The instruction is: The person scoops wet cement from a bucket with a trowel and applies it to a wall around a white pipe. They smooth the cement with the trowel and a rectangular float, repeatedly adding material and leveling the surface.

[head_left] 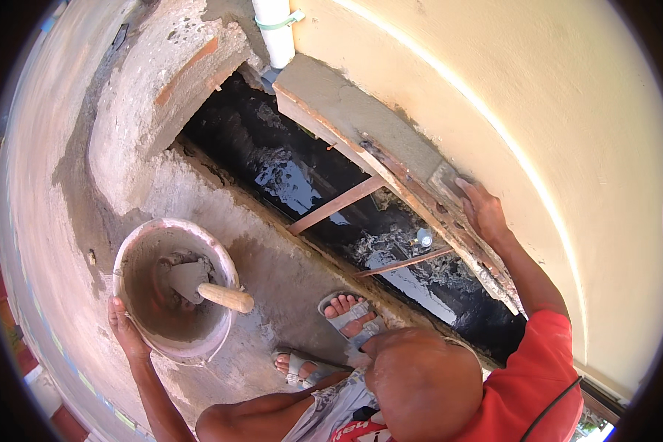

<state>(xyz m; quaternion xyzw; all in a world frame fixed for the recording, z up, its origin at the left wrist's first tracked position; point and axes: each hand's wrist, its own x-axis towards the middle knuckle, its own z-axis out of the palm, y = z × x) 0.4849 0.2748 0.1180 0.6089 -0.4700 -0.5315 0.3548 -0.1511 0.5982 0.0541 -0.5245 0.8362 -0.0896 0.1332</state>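
My left hand [129, 333] grips the near-left side of a pale, cement-stained bucket [129, 254], its fingers against the outer wall. Inside the bucket, a trowel [190, 280] coated in grey mortar leans with its wooden handle [227, 297] over the rim. At the wall, my right hand [485, 212] is closed on a flat grey piece [443, 179], perhaps a float, pressed on the mortar-topped ledge [368, 110]. How the fingers wrap under it is hidden. A worn wooden board [420, 199] runs along the ledge's edge.
An open drain channel [225, 121] with dark, shiny water runs beside my sandalled feet [351, 318]. Two wooden struts [339, 204] span it, bracing the board. A white pipe [274, 33] stands at the far end. Rough concrete [151, 173] lies left of the channel; a cream wall [538, 110] rises right.
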